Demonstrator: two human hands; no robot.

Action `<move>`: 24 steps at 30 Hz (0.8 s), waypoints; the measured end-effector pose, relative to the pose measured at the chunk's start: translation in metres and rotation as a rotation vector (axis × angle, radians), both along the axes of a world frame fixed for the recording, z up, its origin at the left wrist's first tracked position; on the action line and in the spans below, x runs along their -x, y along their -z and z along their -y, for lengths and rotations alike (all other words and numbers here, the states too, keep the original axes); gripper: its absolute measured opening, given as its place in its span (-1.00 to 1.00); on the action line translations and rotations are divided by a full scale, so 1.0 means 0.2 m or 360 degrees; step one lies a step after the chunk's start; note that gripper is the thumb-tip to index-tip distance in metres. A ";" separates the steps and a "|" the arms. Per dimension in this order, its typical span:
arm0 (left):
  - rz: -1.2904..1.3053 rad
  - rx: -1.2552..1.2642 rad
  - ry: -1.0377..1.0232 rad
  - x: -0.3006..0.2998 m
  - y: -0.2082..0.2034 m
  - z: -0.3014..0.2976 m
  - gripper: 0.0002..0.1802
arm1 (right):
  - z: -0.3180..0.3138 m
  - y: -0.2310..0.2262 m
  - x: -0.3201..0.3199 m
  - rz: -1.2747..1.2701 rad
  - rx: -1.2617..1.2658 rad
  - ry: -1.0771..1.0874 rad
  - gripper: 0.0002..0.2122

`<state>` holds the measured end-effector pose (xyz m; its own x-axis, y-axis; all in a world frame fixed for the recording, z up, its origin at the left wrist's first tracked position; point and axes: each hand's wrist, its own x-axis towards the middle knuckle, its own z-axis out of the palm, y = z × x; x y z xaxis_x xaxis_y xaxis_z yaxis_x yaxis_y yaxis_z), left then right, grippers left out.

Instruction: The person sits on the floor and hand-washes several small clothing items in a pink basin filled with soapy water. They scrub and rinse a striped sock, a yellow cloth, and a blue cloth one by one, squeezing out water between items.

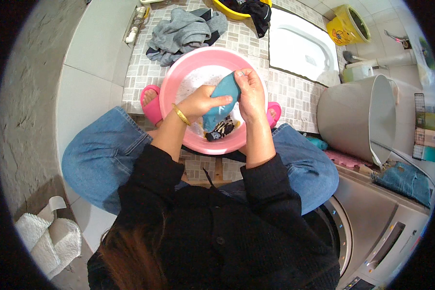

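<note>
Teal cloth [227, 88] is in both hands, up over the pink basin [167, 92], lower end hanging toward the striped piece. Left hand [202, 102] clamps it: thumb flat across the near face, other fingers mostly hidden. Right hand [250, 94] pinches the upper corner between thumb and curled fingers. Hands sit close together with cloth stretched between them. Gold bracelet [181, 114] on the left wrist.

Markings: small pale patch on the teal cloth, can't tell if it's print or glare. Yellow bucket [340, 33] carries a cartoon print in orange-red. Silver washing machine [372, 212] has a small dark mark on its front panel, too small to make out from here, plus tiny coloured spots around the door.

Containers: pink basin holds white suds [193, 79] and a black-and-white striped piece [223, 128] at the near side. Yellow basin [237, 16] at the far edge has dark clothes [257, 14] in it, part draped over the rim. Yellow bucket's inside is dark, can't tell contents. Big grey bin [345, 116] stands on the right; can't see into it properly.

Grey clothes [183, 34] lie heaped on the tiles just beyond the pink basin. Squat toilet [295, 46] is to the right of them.
</note>
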<state>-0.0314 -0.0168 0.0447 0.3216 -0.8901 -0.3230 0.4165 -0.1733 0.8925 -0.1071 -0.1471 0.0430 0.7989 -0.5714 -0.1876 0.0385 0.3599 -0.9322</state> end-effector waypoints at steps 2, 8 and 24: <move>-0.0219 0.0033 -0.0164 0.00 -0.04 0.00 -0.70 | 0.01 0.01 0.01 -0.0049 -0.0217 -0.0015 -0.79; -0.0196 -0.0091 -0.0672 -0.03 0.06 0.00 -0.74 | 0.04 0.08 0.01 -0.0215 -0.0199 0.0267 -0.63; -0.0228 0.0065 -0.0773 -0.01 0.05 0.02 -0.73 | 0.00 0.20 0.03 -0.0218 -0.0307 0.0318 -0.62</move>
<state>-0.0288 -0.0205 0.0338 0.6569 -0.6613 -0.3621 0.5589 0.1047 0.8226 -0.1136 -0.1462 0.0034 0.6341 -0.6579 -0.4064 0.0048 0.5289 -0.8487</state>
